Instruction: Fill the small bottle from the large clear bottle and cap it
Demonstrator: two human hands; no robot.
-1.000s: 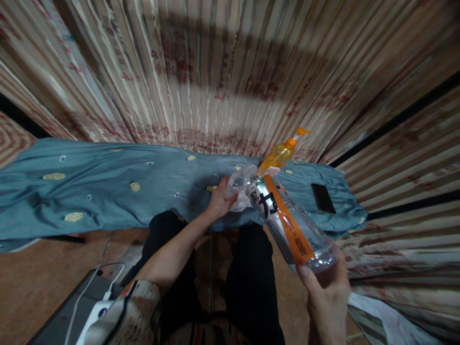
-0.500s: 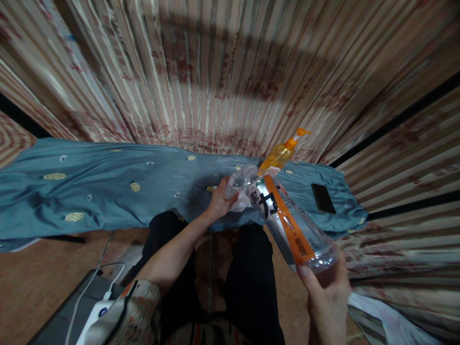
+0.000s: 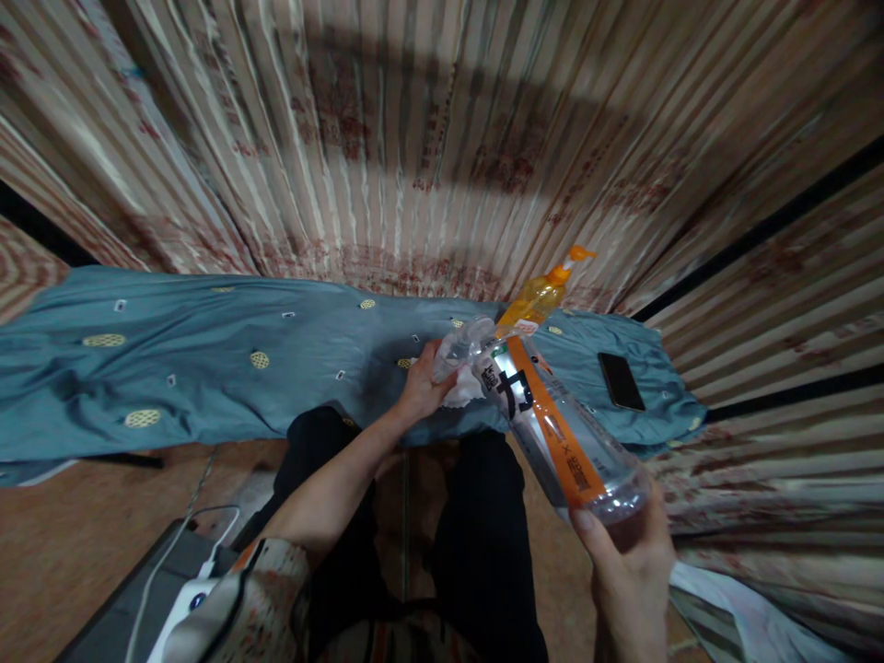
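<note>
My right hand (image 3: pixel 628 557) is wrapped around the base of a large clear plastic bottle (image 3: pixel 563 433) with a silver and orange label. The bottle is tilted, its neck end pointing up and left. My left hand (image 3: pixel 424 385) is closed on a small clear plastic container (image 3: pixel 461 348), whose exact kind I cannot make out. Container and bottle neck meet or overlap; whether they touch is unclear. Crumpled white tissue (image 3: pixel 464 390) shows just below them. Behind the bottle stands a pump bottle (image 3: pixel 537 300) of yellow-orange liquid with an orange pump top.
A teal patterned cloth (image 3: pixel 207 359) covers the long surface ahead. On its right part lies a black phone (image 3: pixel 622 380). Pleated curtains (image 3: pixel 414 138) hang close behind and to the right. At lower left, a white device (image 3: pixel 186 603) has a cable plugged in.
</note>
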